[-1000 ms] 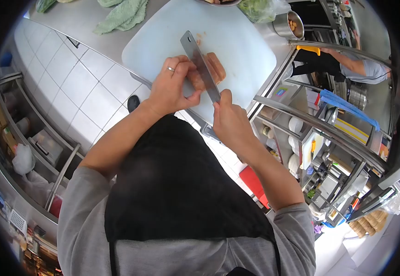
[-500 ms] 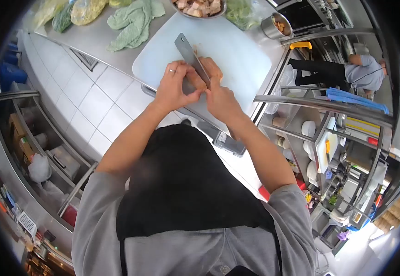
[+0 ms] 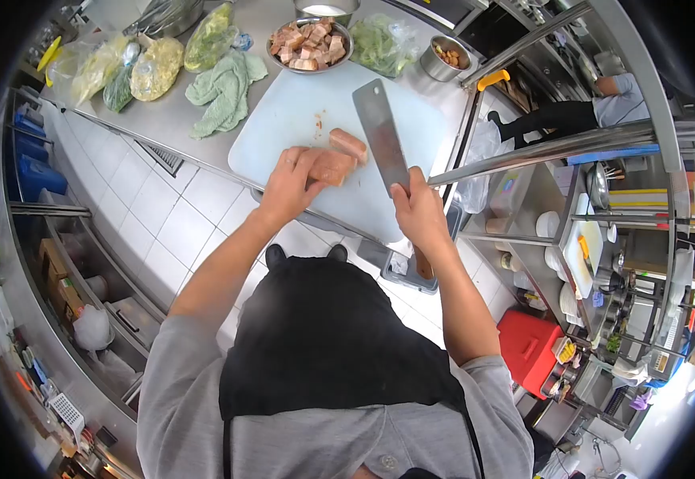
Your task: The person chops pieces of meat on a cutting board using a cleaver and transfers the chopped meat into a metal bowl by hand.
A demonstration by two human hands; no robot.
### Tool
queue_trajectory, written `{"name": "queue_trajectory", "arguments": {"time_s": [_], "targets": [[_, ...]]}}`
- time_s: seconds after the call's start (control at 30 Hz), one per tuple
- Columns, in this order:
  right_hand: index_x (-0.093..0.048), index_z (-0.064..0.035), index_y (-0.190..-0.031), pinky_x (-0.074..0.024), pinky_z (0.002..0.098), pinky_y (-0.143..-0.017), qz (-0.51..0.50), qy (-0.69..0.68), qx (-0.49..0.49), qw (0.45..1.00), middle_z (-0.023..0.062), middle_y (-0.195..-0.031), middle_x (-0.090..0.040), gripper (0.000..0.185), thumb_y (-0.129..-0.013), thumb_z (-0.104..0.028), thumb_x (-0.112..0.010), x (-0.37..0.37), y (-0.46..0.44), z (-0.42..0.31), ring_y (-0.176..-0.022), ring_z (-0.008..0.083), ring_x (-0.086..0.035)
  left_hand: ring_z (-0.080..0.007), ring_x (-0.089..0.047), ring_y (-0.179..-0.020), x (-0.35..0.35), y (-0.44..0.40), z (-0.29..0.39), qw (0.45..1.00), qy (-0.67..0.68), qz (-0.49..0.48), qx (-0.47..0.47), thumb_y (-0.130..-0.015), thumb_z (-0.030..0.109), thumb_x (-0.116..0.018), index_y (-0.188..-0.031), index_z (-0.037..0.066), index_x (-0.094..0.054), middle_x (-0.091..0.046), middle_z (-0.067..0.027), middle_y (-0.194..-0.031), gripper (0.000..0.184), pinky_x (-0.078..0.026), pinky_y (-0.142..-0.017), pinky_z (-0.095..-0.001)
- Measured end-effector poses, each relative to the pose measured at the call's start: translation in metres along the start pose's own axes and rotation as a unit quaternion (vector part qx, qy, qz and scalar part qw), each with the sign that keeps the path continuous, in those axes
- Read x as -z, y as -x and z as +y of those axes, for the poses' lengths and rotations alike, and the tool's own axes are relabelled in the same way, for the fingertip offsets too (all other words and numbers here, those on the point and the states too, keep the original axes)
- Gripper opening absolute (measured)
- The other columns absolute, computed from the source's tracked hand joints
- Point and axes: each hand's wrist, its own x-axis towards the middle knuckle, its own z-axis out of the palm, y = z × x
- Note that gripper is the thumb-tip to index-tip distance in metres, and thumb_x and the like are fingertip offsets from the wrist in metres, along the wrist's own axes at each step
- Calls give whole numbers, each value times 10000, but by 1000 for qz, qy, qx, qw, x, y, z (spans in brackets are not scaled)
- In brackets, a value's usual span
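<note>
A slab of pinkish meat (image 3: 333, 167) lies on the white cutting board (image 3: 272, 112), with my left hand (image 3: 290, 188) closed around its near left end. Just beyond it, a narrower strip of meat (image 3: 348, 144) lies apart on the board. My right hand (image 3: 422, 209) grips a cleaver (image 3: 381, 132) by its handle, which sticks out below the fist. The cleaver's broad blade points away from me, right of both pieces and not touching them. Small reddish scraps (image 3: 319, 120) dot the board.
Behind the board stand a bowl of cubed meat (image 3: 309, 45), a bag of greens (image 3: 383, 45) and a metal pot (image 3: 444, 58). A green towel (image 3: 226, 92) and bagged vegetables (image 3: 156, 69) sit left. Shelving (image 3: 515, 215) rises at right; another person (image 3: 615, 104) is beyond.
The cleaver has come out from between the meat pieces and moved right with my right hand, which has let go of the meat. A cut strip now lies separate; my view has shifted slightly.
</note>
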Motion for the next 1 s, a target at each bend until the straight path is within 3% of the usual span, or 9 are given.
{"name": "queue_trajectory", "arguments": {"time_s": [0.2,0.33,0.47,0.53,0.57,0.6,0.73,0.87,1.0], "targets": [[-457,7,-1053,-493,606,-714,-14,25,55,998,302,-738,-661,202,-992,-154,-561,-1,0,-5,-761,538,-648,-386,-606,-1052,12,-4,4,999,12,-45,-17,-709,124,-858,-1230,39,-613,-622,-161,-1078,582,-529,-878,-444],[-466,5,-1064,-486,608,-715,-31,10,71,997,302,-750,-660,195,-987,-147,-561,-3,0,-12,-772,543,-643,-258,-667,-965,46,-6,-2,973,169,-63,146,-762,133,-859,-1197,19,-659,-674,-93,-1031,493,-539,-830,-358],[-475,12,-1070,-482,602,-785,-95,-25,71,993,327,-837,-665,214,-984,-166,-556,-22,2,-30,-869,540,-644,-176,-685,-842,77,-1,-43,869,333,22,366,-845,236,-827,-1135,-22,-676,-712,-92,-973,417,-555,-731,-315],[-486,12,-1045,-501,544,-676,-128,-78,43,988,292,-799,-655,212,-990,-176,-567,-49,-10,-18,-735,475,-657,-161,-683,-739,83,-6,-45,834,332,82,432,-859,352,-814,-1091,-27,-692,-719,-99,-912,461,-560,-649,-312],[-492,12,-1033,-511,514,-622,-146,-104,29,983,275,-781,-651,214,-994,-182,-573,-63,-17,-9,-668,443,-664,-163,-687,-736,82,-11,-47,846,319,71,422,-852,372,-817,-1088,-28,-694,-721,-107,-914,479,-558,-642,-306],[-502,25,-1021,-525,440,-536,-72,-20,114,991,224,-770,-651,205,-999,-173,-552,-66,-22,-3,-629,319,-687,-165,-691,-734,79,-17,-43,855,305,60,415,-846,392,-820,-1084,-28,-696,-724,-115,-916,498,-556,-635,-300],[-509,35,-1130,-492,587,-877,-90,-5,-27,996,348,-939,-673,261,-973,-170,-547,-42,-37,7,-949,548,-637,-232,-700,-791,44,-35,-14,892,203,-70,398,-824,425,-824,-1116,-44,-693,-716,-151,-913,568,-567,-695,-339],[-487,53,-1115,-496,598,-859,-73,65,-4,995,344,-886,-674,239,-964,-124,-537,-19,-28,0,-912,540,-649,-386,-635,-934,36,-31,12,981,-136,9,136,-738,354,-864,-1204,-49,-674,-645,-223,-1016,645,-533,-879,-436],[-445,48,-1105,-499,613,-819,-76,75,29,994,350,-841,-666,227,-919,-54,-525,-43,-9,-13,-839,537,-659,-354,-668,-932,32,-23,12,990,-77,-21,112,-712,196,-864,-1210,-39,-676,-636,-193,-1056,582,-555,-828,-429]]}}
